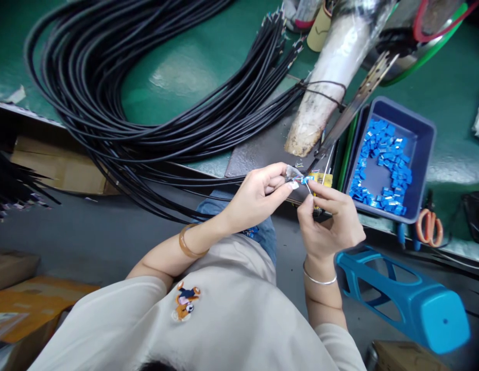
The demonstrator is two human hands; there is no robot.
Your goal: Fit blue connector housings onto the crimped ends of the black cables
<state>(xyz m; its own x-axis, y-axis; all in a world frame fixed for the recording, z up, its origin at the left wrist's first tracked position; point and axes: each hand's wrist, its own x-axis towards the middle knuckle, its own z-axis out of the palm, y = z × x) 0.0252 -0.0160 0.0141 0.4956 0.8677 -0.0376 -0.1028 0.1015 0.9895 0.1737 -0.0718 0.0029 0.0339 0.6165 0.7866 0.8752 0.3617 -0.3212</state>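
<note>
My left hand [262, 193] is closed around the end of a black cable [232, 180], thumb and forefinger pinched at its thin coloured wires. A small blue connector [304, 180] sits at the wire ends, between my two hands. On its right, my right hand [330, 216] pinches a thin white wire [308, 187] near the connector; the fingertips partly hide it. Just behind the fingers are a yellow part [325, 180] and the lower end of a slanted metal tool arm [349, 111].
A large bundle of black cables [147, 131] curves across the green bench [177, 72]. A foil-like duct [324, 93] hangs over the dark plate. At right stand a bin [423, 149] of blue connectors and orange-handled scissors [429, 226]. Below is a blue stool [413, 299].
</note>
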